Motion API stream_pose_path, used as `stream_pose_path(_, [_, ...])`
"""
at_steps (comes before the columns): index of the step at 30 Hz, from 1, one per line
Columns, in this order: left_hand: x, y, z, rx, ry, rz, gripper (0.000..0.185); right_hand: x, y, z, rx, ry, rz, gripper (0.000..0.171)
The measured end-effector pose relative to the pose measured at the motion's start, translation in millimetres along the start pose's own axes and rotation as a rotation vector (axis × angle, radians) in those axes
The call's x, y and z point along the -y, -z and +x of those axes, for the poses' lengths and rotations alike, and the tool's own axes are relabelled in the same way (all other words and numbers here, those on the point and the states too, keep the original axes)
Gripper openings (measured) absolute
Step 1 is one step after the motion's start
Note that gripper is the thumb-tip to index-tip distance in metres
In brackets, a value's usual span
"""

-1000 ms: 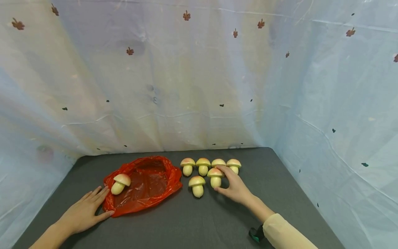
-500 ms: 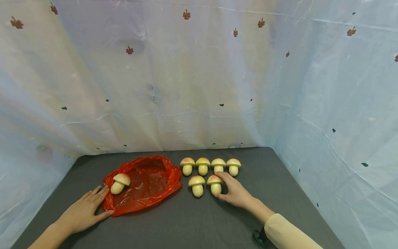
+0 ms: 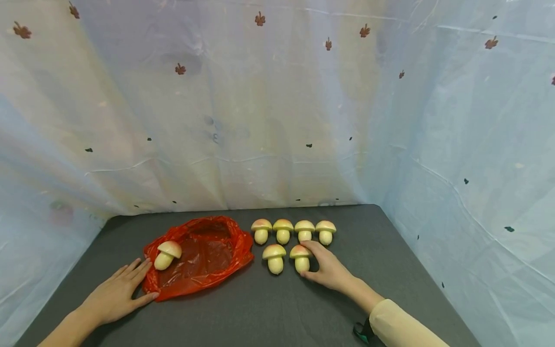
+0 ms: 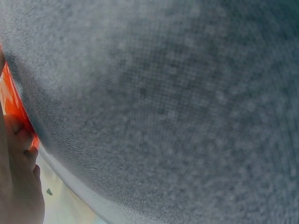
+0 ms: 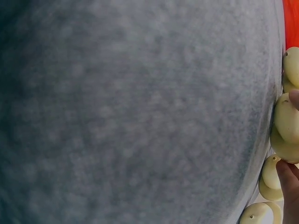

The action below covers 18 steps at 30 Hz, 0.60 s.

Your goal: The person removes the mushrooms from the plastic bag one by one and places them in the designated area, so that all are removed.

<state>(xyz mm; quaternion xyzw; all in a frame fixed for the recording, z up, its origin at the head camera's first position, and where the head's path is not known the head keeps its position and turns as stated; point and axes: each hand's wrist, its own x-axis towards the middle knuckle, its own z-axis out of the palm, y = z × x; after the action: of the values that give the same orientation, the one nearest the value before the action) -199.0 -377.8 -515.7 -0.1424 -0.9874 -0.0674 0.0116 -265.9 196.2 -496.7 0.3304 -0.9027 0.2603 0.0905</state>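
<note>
The right hand [image 3: 328, 268] has slid its pale yellow toy mushroom [image 3: 301, 257] nearer and grips it, palm side hidden. The left hand [image 3: 116, 293] lies flat, fingertips touching the crumpled red plastic bag [image 3: 204, 255].

Staged recording booth, not a lived-in room; a dark grey table [image 3: 269, 313] is the landmark; pale translucent sheeting [image 3: 277, 120] printed with small brown leaves rises straight from the table's far edge and wraps round its left and right sides, hiding all walls and furniture; toy mushrooms [image 3: 293, 232] stand in tidy rows on the table's far right part; a red plastic bag [image 3: 204, 260] lies open on its left part with one mushroom on it; props are identical, laid out as for a demonstration.
</note>
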Motion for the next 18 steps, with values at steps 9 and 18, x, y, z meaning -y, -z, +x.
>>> stream_pose_path(9, [0.3,-1.0,0.3,0.006,0.005,0.0,0.098,0.2,-0.6,-1.0,-0.002,-0.016,0.001,0.084])
stream_pose_path(18, [-0.5,-0.7,0.1,0.002,0.002,0.003,0.098,0.9,1.3,-2.6,0.011,-0.042,0.023,0.087])
